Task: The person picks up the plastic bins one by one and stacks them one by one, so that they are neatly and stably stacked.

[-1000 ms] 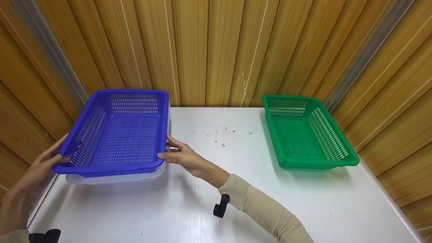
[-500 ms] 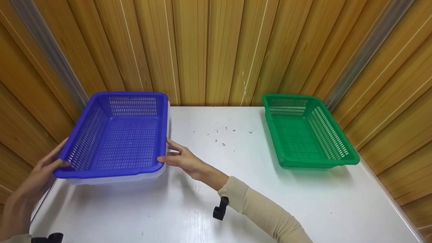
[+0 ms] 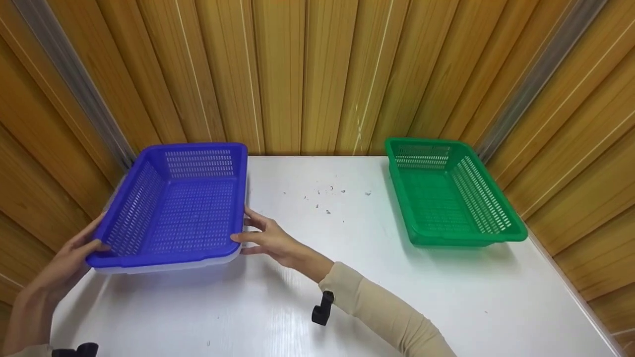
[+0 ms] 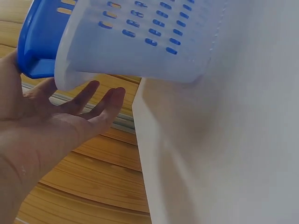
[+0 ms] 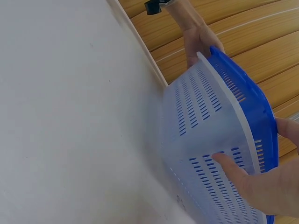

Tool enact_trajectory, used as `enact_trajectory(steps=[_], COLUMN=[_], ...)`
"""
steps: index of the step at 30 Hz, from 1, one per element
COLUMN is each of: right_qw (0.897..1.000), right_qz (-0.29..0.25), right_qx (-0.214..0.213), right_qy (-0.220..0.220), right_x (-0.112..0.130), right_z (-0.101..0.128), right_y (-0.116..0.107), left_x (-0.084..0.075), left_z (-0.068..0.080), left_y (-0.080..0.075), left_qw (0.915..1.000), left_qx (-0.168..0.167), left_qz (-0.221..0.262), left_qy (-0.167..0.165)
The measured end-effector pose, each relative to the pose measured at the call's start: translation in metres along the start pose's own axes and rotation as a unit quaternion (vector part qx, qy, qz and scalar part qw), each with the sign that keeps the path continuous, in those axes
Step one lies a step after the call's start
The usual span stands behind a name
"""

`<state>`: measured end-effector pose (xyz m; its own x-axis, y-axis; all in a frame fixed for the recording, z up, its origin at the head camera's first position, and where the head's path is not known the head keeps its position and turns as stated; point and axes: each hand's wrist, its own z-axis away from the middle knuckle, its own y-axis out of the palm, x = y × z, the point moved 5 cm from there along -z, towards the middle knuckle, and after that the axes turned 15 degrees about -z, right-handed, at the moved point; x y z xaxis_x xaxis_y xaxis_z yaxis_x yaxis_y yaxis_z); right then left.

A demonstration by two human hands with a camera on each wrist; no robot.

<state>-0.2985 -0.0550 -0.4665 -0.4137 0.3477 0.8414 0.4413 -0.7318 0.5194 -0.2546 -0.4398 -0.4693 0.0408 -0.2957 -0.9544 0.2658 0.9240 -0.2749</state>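
At 9 o'clock I see a blue-violet rectangular plastic basket (image 3: 196, 213) nested in a translucent white rectangular plastic basket (image 5: 201, 135). I have the left hand (image 3: 69, 263) half-closed, gripping the blue rim at 8 o'clock, and the right hand (image 3: 272, 242) pinching it at 4, 1 fingertip (image 5: 222, 160) on the white wall. A green rectangular plastic basket (image 3: 436, 201) stands at 3 o'clock.
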Motion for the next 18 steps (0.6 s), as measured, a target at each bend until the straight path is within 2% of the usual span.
enact_trajectory(steps=[7, 13, 18], right_qw=[0.999, 0.997, 0.998], right_qz=[0.015, 0.042, 0.023], right_qx=[0.006, -0.007, -0.020], right_qy=[-0.030, -0.067, -0.053], right_x=[-0.0005, -0.0032, -0.0067], right_z=[0.0006, 0.0008, -0.0013], right_y=[-0.0045, -0.0086, -0.0089], left_x=[0.0037, 0.0063, 0.0070], left_z=[-0.0037, -0.0067, -0.0058], left_y=[0.0041, 0.0070, 0.0083], left_qw=[0.9998, 0.9983, 0.9984], left_qx=[0.007, 0.016, 0.025], left_qz=[-0.016, -0.046, -0.042], left_qy=[-0.008, -0.030, -0.026])
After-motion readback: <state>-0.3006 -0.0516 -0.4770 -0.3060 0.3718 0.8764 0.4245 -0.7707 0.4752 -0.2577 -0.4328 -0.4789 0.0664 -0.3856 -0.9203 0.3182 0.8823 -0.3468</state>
